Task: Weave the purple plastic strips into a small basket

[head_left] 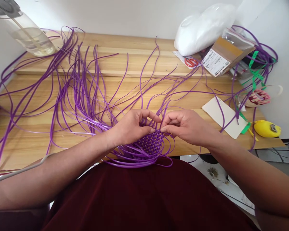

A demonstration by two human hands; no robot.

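Note:
A piece of purple woven strip work (150,143) lies at the table's near edge, against my dark red clothing. Long purple strips (84,86) fan out from it to the left, back and right. My left hand (137,126) pinches the weave's upper edge between thumb and fingers. Close beside it, my right hand (179,125) is pinched on a purple strip at the upper right corner of the weave. The fingertips of both hands nearly meet. Some strips behind the fingers are hidden.
A clear water bottle (32,40) stands at the back left. At the back right are a white plastic bag (204,27), a cardboard box (218,57) and red-handled scissors (191,62). A white card (225,117) and a yellow tape measure (267,129) lie on the right.

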